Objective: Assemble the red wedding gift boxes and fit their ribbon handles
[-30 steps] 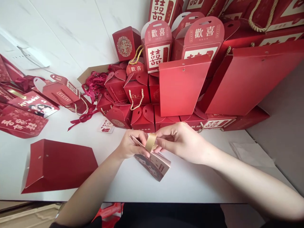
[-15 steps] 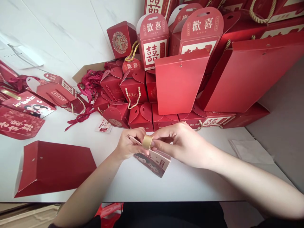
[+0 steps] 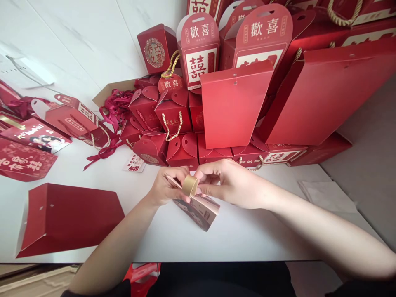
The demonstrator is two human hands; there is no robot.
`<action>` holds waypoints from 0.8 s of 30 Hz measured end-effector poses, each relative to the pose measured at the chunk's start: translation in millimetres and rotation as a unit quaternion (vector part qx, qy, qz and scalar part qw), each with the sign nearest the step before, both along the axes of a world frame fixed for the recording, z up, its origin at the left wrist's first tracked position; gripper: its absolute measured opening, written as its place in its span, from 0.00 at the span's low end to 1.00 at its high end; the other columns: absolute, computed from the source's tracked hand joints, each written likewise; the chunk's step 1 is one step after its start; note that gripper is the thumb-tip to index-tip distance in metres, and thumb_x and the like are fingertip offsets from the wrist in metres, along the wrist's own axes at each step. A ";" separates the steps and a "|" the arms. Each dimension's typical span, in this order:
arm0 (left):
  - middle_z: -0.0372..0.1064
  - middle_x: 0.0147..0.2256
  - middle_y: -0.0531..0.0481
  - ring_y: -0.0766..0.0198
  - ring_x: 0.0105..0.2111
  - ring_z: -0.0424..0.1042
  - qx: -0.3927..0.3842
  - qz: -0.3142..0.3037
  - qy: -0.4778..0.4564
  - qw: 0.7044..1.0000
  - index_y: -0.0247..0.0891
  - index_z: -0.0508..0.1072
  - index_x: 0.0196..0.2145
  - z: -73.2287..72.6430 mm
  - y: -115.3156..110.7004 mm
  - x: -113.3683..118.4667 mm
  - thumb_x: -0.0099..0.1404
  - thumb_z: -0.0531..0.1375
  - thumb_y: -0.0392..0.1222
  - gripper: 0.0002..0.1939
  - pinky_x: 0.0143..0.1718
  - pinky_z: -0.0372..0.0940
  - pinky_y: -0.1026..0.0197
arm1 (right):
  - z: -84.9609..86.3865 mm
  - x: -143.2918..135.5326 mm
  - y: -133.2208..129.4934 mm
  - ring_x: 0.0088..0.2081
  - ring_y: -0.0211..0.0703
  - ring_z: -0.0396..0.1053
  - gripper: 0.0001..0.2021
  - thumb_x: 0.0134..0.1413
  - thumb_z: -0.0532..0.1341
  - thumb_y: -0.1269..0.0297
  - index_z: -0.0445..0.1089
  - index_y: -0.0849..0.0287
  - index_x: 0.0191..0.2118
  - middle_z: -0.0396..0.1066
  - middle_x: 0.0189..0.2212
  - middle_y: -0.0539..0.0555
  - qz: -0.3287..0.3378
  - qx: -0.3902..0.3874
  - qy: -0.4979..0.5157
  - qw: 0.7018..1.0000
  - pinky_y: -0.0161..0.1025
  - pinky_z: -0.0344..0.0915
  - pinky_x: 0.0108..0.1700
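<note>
My left hand (image 3: 165, 187) is closed on the top edge of a small printed paper gift bag (image 3: 199, 212), which tilts down towards me above the white table. Dark cartoon figures show on its front. From its top rises a loop of gold ribbon (image 3: 189, 185). Beside the loop, my right hand (image 3: 227, 181) is closed, thumb and finger pinching the ribbon at its right side; the fingertips are partly hidden behind it.
Red gift boxes (image 3: 182, 150) with rope handles are stacked along the back. A dark red box (image 3: 77, 214) lies at the left, near a printed bag (image 3: 43, 136). Dark red ribbons (image 3: 119, 105) spill from a carton. White sheets (image 3: 328, 196) lie at the right.
Both hands and the gift bag have shifted slightly left. The gold ribbon loop has turned a little and shows wider between the hands.
</note>
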State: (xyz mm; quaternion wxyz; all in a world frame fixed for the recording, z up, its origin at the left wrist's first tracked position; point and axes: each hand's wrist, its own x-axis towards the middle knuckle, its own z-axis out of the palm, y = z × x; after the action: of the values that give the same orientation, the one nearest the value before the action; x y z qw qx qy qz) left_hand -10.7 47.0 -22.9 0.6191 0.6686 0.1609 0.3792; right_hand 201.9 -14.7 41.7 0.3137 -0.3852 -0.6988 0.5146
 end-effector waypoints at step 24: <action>0.67 0.20 0.51 0.67 0.22 0.65 -0.001 0.007 0.014 1.000 0.33 0.71 0.19 4.5 -2.3 2.3 0.40 0.78 0.46 0.21 0.23 0.62 0.64 | 8.9 3.0 -6.1 0.25 0.33 0.68 0.08 0.59 0.60 0.71 0.75 0.59 0.31 0.75 0.26 0.47 -0.016 0.051 -0.079 0.995 0.31 0.62 0.28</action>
State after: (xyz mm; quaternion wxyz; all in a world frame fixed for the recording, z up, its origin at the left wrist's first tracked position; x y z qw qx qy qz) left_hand -8.4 44.7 -18.4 0.6149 0.6721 0.1745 0.3738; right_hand 204.9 -20.8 50.5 0.2849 -0.4191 -0.7405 0.4414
